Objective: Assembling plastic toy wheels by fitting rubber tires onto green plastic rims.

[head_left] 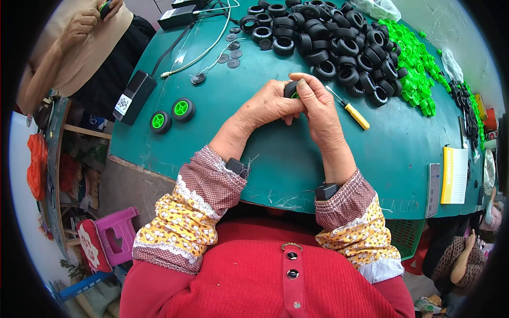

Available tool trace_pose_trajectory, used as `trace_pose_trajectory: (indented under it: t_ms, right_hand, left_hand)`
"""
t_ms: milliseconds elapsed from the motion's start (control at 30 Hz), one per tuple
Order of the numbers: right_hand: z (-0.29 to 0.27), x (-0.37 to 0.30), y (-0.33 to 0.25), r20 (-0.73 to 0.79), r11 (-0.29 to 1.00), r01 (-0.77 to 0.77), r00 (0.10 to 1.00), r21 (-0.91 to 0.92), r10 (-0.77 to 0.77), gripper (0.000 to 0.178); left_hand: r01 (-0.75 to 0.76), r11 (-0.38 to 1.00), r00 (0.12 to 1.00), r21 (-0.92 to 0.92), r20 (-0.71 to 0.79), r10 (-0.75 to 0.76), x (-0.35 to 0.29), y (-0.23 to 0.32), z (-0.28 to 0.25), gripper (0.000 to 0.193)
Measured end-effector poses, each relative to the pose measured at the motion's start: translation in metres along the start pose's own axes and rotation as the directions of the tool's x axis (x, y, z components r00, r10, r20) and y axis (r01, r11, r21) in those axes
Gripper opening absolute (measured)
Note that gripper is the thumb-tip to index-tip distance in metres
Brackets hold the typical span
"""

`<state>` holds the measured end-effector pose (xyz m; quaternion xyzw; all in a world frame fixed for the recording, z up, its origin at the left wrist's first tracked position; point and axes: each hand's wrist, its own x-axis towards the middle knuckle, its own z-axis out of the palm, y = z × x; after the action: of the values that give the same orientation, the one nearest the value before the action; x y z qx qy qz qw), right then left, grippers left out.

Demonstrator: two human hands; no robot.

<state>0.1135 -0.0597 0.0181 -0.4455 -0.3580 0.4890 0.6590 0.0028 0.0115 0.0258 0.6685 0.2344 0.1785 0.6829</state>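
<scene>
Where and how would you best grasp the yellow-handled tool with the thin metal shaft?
Probably by the thick yellow handle, right hand coming from the near right: its butt points that way across the green tabletop, while the thin metal shaft runs toward the pile of black ring-shaped tires.

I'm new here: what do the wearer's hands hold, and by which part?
Left hand and right hand hold a black tyre, seemingly by its outer edge.

Light: bright, even, indoor | Shadows: soft, faint, on bench (403, 175) beneath fingers (310, 95) | Glare: pinpoint highlights on dark buttons (292, 274) | Tone: tyre pile (339, 50) near-black; upper-right wall (445, 32) pale, low in detail | Focus: centre crisp, far-right rim softer | Distortion: fisheye, bench edges bowed, black circular vignette
</scene>
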Motion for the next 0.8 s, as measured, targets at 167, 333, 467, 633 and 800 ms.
trace_pose_trajectory:
  t_ms: [167, 333, 467, 633, 800]
  right_hand:
    - [-0.004, -0.001, -0.002, 0.027, 0.997, -0.047, 0.999, 0.054, 0.046, 0.021]
    - [-0.004, 0.001, -0.003, -0.013, 0.994, -0.040, 0.999, 0.104, 0.042, 0.023]
    - [-0.010, 0.008, 0.009, -0.017, 0.978, -0.079, 0.996, 0.195, 0.084, 0.026]
    - [-0.008, 0.007, 0.003, -0.049, 0.988, -0.081, 0.995, 0.132, 0.088, 0.025]
    - [-0.012, 0.007, 0.002, -0.077, 1.000, -0.021, 0.997, 0.007, 0.021, 0.022]
  left_hand:
    - [-0.003, 1.000, 1.000, 0.009, 0.013, 0.003, 0.003, -0.004, 0.004, 0.020]
    - [-0.052, 0.997, 0.999, -0.058, -0.014, 0.052, 0.003, -0.003, 0.003, 0.021]
    - [-0.146, 0.949, 0.981, -0.281, -0.163, 0.103, 0.007, -0.006, -0.003, 0.026]
    - [-0.145, 0.973, 0.979, -0.181, -0.170, 0.114, 0.006, -0.009, -0.012, 0.032]
    - [-0.020, 0.946, 1.000, -0.324, -0.027, 0.012, 0.003, -0.003, -0.012, 0.032]
